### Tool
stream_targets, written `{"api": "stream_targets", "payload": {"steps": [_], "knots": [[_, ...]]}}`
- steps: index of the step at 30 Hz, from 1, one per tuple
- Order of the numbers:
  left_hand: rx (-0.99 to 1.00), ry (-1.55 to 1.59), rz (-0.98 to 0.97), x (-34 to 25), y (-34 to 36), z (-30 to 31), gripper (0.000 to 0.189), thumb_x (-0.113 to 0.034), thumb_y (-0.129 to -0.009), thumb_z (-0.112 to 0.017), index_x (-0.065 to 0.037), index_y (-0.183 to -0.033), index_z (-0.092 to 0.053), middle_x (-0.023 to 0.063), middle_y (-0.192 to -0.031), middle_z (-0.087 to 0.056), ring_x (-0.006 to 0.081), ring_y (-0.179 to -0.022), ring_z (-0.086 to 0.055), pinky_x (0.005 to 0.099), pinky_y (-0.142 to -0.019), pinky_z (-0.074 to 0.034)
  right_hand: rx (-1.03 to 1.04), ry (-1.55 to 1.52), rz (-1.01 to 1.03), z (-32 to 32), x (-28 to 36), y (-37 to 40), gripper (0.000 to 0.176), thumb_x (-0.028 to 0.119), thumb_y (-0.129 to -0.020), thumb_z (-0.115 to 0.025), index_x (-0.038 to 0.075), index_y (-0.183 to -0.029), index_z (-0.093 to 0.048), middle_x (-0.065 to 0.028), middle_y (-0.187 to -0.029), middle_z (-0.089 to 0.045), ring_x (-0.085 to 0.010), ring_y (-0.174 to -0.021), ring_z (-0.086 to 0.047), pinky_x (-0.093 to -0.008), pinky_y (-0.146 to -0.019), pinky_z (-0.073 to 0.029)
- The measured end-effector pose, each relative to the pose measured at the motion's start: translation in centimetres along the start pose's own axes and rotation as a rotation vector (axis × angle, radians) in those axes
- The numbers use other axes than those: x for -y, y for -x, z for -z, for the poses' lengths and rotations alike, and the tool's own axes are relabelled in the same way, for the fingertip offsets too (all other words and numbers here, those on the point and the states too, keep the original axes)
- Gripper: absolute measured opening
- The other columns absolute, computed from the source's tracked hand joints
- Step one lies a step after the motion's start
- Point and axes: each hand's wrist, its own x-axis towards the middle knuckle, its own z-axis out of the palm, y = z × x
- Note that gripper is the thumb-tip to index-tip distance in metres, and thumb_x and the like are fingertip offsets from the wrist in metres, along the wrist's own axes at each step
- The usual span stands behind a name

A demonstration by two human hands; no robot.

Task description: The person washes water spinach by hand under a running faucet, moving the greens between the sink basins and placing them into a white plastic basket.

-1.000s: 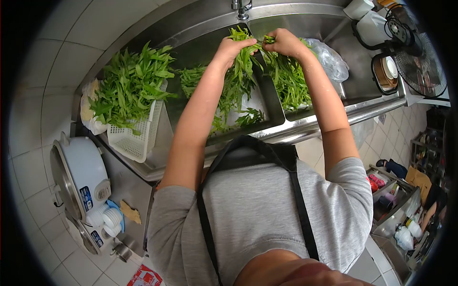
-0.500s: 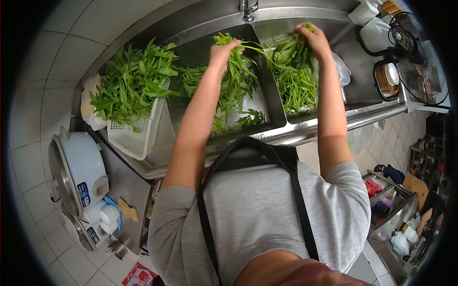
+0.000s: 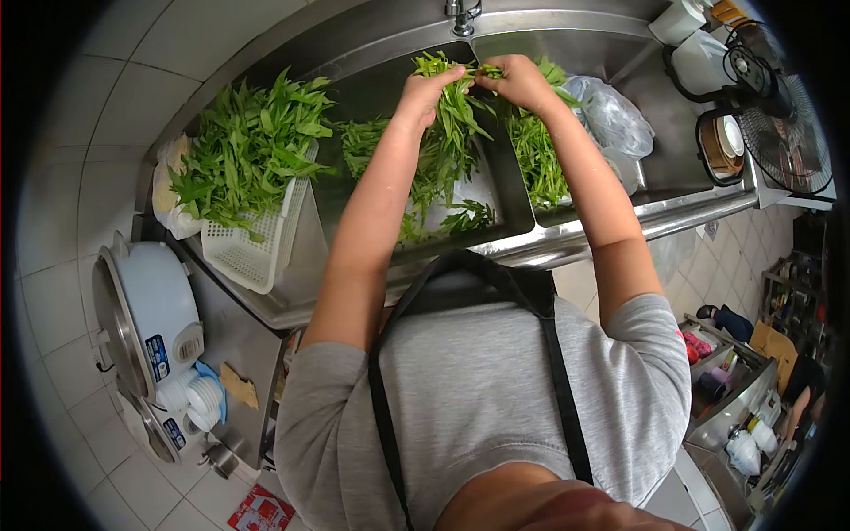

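Above the divider of the steel double sink point(image 3: 522, 212), my left hand point(image 3: 423, 96) is closed around a bunch of water spinach point(image 3: 456, 128), its leaves hanging into the left basin. My right hand point(image 3: 518, 80) is closed on stems at the top of the bunch, close to the left fingertips. More water spinach point(image 3: 538, 164) lies in the right basin below my right forearm. Loose leafy sprigs point(image 3: 467, 217) rest in the left basin. To the left, a white perforated basket point(image 3: 252, 252) carries a heap of long-leaved greens point(image 3: 252, 150).
A faucet point(image 3: 462, 19) stands at the sink's back edge. Clear plastic bags point(image 3: 615, 115) lie right of the basins, near a fan point(image 3: 779, 97). Rice cookers point(image 3: 155, 301) and stacked white dishes point(image 3: 199, 398) are at left. Another person point(image 3: 797, 380) is at far right.
My right hand has moved left from over the right basin to beside my left hand, uncovering the plastic bags. The leafy bunch it held is out of its grip. My left hand stays nearly in place.
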Motion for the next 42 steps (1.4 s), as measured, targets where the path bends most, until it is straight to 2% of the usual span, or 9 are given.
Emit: {"api": "stream_targets", "payload": {"steps": [3, 6, 9, 15, 17, 20, 26, 36, 42], "knots": [[-0.015, 0.07, -0.005, 0.1, 0.1, 0.1, 0.028, -0.016, -0.074, -0.068, 0.002, -0.094, -0.058, 0.0118, -0.084, -0.063, 0.0178, -0.071, -0.061, 0.0303, -0.062, -0.05, -0.071, -0.307, -0.068, -1.1, -0.2, 0.0, 0.02, 0.02, -0.071, -0.062, 0.006, -0.085, -0.065, -0.0083, -0.07, -0.063, -0.0184, -0.065, -0.058, -0.0295, -0.062, -0.043], [-0.062, 0.152, -0.04, 0.4, 0.1, -0.5, 0.029, -0.017, -0.075, -0.066, 0.001, -0.095, -0.057, 0.0114, -0.084, -0.063, 0.0177, -0.072, -0.061, 0.0322, -0.064, -0.05, -0.238, -1.011, -0.327, -2.4, -0.6, -0.5, 0.011, 0.01, -0.072, -0.06, 0.001, -0.076, -0.063, -0.001, -0.07, -0.058, -0.0088, -0.064, -0.049, -0.0212, -0.061, -0.038], [-0.129, 0.375, 0.0, 1.3, -0.7, 1.6, 0.021, -0.01, -0.076, -0.064, 0.002, -0.092, -0.057, 0.014, -0.083, -0.062, 0.021, -0.07, -0.061, 0.0343, -0.061, -0.051, -0.318, -1.332, -0.367, -1.6, -3.5, -0.5, 0.013, 0.01, -0.076, -0.059, 0.0, -0.084, -0.062, -0.0008, -0.071, -0.056, -0.0095, -0.064, -0.05, -0.0226, -0.06, -0.041], [-0.31, 0.657, 0.04, 1.0, -0.5, 6.1, 0.027, -0.015, -0.083, -0.056, -0.001, -0.105, -0.048, 0.015, -0.095, -0.059, 0.0258, -0.086, -0.057, 0.044, -0.082, -0.046, -0.087, -0.924, -0.265, 2.3, -1.8, 1.3, 0.019, 0.018, -0.079, -0.059, 0.002, -0.089, -0.061, -0.002, -0.08, -0.061, -0.0085, -0.072, -0.054, -0.0219, -0.066, -0.043], [-0.359, 0.805, 0.013, 1.1, -0.9, 6.7, 0.022, -0.016, -0.084, -0.054, -0.004, -0.101, -0.047, 0.0144, -0.091, -0.057, 0.0258, -0.083, -0.057, 0.0453, -0.077, -0.047, 0.247, -0.417, -0.067, 1.1, -0.2, 1.3, 0.027, 0.024, -0.075, -0.063, 0.002, -0.09, -0.062, -0.0069, -0.083, -0.063, -0.0155, -0.074, -0.058, -0.0268, -0.07, -0.045], [-0.322, 0.837, 0.017, 1.6, -1.6, 7.1, 0.023, -0.015, -0.084, -0.053, -0.003, -0.101, -0.046, 0.0147, -0.091, -0.057, 0.026, -0.083, -0.057, 0.0452, -0.077, -0.047, 0.323, 0.071, -0.035, -2.0, 3.3, 1.6, 0.035, 0.028, -0.068, -0.067, 0.005, -0.093, -0.062, -0.0176, -0.087, -0.062, -0.0276, -0.08, -0.06, -0.0348, -0.075, -0.044], [-0.249, 0.576, 0.104, 1.1, 0.3, 7.4, 0.024, -0.014, -0.081, -0.058, -0.001, -0.099, -0.049, 0.0146, -0.092, -0.057, 0.0263, -0.08, -0.058, 0.044, -0.075, -0.049, 0.256, -0.238, -0.168, -1.1, 1.5, -0.1, 0.029, 0.024, -0.065, -0.065, 0.002, -0.083, -0.064, -0.0143, -0.072, -0.063, -0.0219, -0.068, -0.06, -0.0304, -0.068, -0.046], [-0.118, 0.256, 0.087, 0.8, 1.1, 6.5, 0.032, -0.021, -0.075, -0.066, -0.003, -0.098, -0.054, 0.0094, -0.094, -0.058, 0.0224, -0.083, -0.059, 0.0382, -0.072, -0.05, 0.054, 0.239, -0.142, 1.5, 0.5, -1.3, 0.035, 0.023, -0.066, -0.065, 0.011, -0.099, -0.059, -0.0156, -0.088, -0.061, -0.0316, -0.083, -0.058, -0.0403, -0.073, -0.046], [-0.296, 0.32, 0.027, 2.2, 0.0, 6.9, 0.039, -0.018, -0.067, -0.072, 0.003, -0.095, -0.056, 0.0129, -0.097, -0.056, 0.023, -0.083, -0.057, 0.0382, -0.072, -0.049, -0.114, 0.363, 0.003, 1.4, 5.4, -0.3, 0.028, 0.016, -0.068, -0.061, 0.012, -0.095, -0.06, -0.0133, -0.08, -0.062, -0.0301, -0.078, -0.059, -0.0402, -0.067, -0.048]]}}
